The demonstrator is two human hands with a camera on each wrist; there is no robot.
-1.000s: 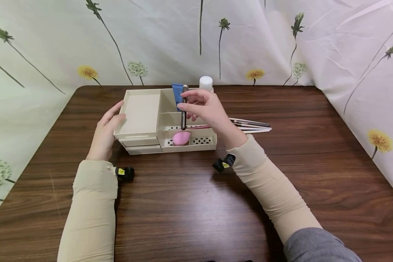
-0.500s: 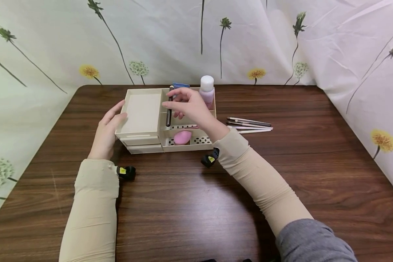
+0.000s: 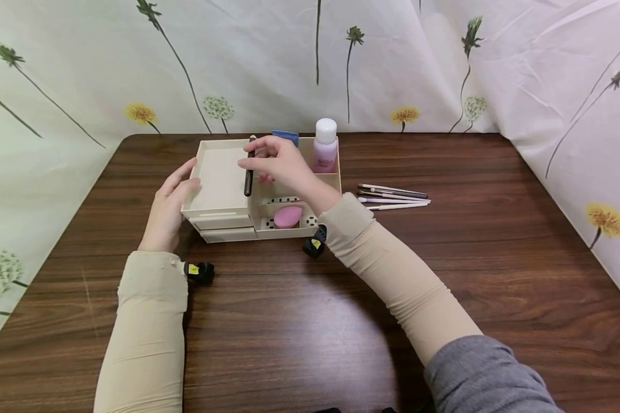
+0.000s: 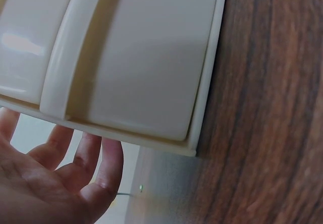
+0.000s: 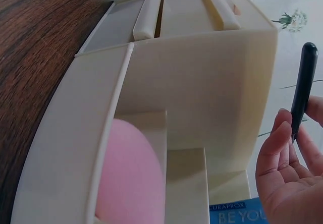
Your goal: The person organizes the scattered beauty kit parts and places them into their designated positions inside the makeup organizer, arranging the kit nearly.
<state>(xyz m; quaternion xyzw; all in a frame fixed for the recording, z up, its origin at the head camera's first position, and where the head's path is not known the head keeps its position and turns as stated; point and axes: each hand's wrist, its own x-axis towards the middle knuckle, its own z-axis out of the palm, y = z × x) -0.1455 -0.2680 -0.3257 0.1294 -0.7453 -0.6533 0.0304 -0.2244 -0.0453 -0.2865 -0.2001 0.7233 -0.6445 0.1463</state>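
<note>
A makeup brush [image 3: 249, 175] with a dark handle is pinched between the thumb and fingers of my right hand [image 3: 283, 165], standing nearly upright over the right part of the organizer's top tray. The right wrist view shows the rounded black handle end [image 5: 306, 72] clear of the organizer. My left hand [image 3: 164, 209] rests against the left side of the cream drawer organizer [image 3: 218, 178]. In the left wrist view its fingers [image 4: 110, 163] touch the side wall beside the drawer fronts. A pink makeup sponge [image 3: 287, 217] lies in the front compartment, below my right hand.
A lilac bottle with a white cap [image 3: 325, 146] and a blue tube [image 3: 286, 137] stand in the organizer's back compartment. Several makeup brushes [image 3: 395, 196] lie on the wooden table [image 3: 268, 321] to its right. A flower-print cloth [image 3: 268, 63] hangs behind.
My right hand has moved left with the brush, from over the divided compartments to over the top tray, uncovering the bottle. My left hand has stayed at the organizer's side.
</note>
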